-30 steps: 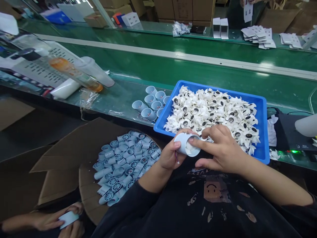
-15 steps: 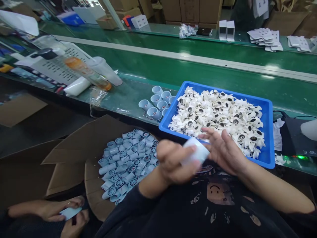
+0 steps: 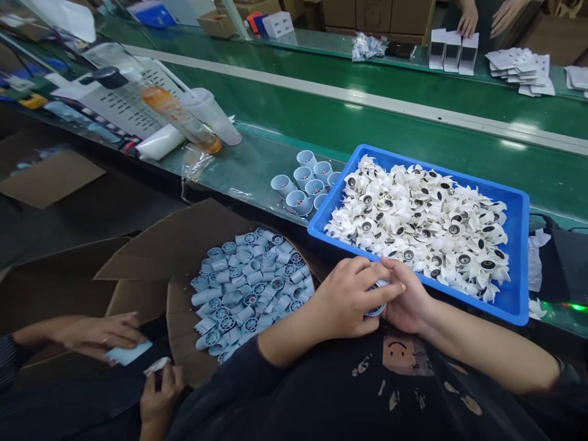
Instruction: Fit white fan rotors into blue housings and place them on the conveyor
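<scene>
Just in front of my chest, both hands meet around a light-blue fan housing [image 3: 376,308], mostly covered by fingers. My left hand [image 3: 350,297] wraps over it from the left, fingers laid across its top. From the right side my right hand [image 3: 408,298] cups it, the thumb up near the left fingertips. Right behind the hands stands a blue tray [image 3: 520,257] heaped with white fan impellers [image 3: 413,220], several showing dark round hubs. Whether an impeller is inside the held housing cannot be seen.
A cardboard box [image 3: 181,318] at my left holds many light-blue housings [image 3: 252,288]. Several housings [image 3: 299,202] stand upright left of the tray. A co-worker's hands [image 3: 110,337] hold a pale piece at lower left. Across the green belt [image 3: 285,104], another person's hand touches white boxes [image 3: 452,52].
My right hand, open and apart before, has closed in around the housing in my left hand. The housing turned and came lower. Across the belt, a person's hands appeared by the white boxes.
</scene>
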A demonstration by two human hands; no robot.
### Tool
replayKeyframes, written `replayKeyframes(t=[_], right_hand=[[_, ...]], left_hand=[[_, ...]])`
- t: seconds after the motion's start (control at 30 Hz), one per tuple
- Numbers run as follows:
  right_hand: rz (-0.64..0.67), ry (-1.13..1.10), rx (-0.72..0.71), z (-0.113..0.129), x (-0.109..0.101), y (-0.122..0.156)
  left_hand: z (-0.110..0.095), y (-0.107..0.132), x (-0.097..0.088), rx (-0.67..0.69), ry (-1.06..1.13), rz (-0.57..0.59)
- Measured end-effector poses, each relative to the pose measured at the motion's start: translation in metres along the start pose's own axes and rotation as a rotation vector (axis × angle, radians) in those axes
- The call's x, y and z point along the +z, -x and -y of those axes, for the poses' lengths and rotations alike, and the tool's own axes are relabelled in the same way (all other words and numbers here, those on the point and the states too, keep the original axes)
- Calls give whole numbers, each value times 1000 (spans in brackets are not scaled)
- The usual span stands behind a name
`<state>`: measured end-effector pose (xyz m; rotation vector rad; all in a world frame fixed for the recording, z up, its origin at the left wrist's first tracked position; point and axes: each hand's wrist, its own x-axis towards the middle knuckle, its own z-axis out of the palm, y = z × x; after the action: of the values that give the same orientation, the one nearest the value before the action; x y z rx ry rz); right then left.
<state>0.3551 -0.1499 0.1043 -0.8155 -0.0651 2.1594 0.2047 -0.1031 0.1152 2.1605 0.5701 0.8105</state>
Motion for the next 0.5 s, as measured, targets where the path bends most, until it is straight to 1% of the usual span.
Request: replayKeyframes(t=[0.03, 0.07, 0.1, 0.13, 0.17, 0.2, 0.27, 0.33, 0.43, 0.5], right_hand=[[-28, -8, 9, -1, -1, -2], [-32, -7, 28, 0, -1, -4], [-15, 1, 42, 2, -1, -5], [3, 4, 43, 4, 0, -5], [28, 4, 35, 7, 1, -5], [55, 5, 26, 10, 2, -4], [106, 27, 7, 15, 2, -3], [140, 69, 2, 18, 0, 0], [166, 102, -14, 19, -7, 4], [166, 100, -45, 19, -11, 9]], left_hand=[[4, 0, -1, 95, -72, 75], [5, 1, -4, 204, -147, 117], [5, 2, -9, 307, -206, 116], [4, 3, -14, 387, -242, 74], [3, 4, -19, 434, -251, 8], [1, 5, -24, 446, -248, -61], [-2, 7, -28, 384, -214, -175], [-2, 10, -26, 286, -104, -256], [4, 16, -18, 135, 257, -350], [13, 20, -18, 29, 521, -398]])
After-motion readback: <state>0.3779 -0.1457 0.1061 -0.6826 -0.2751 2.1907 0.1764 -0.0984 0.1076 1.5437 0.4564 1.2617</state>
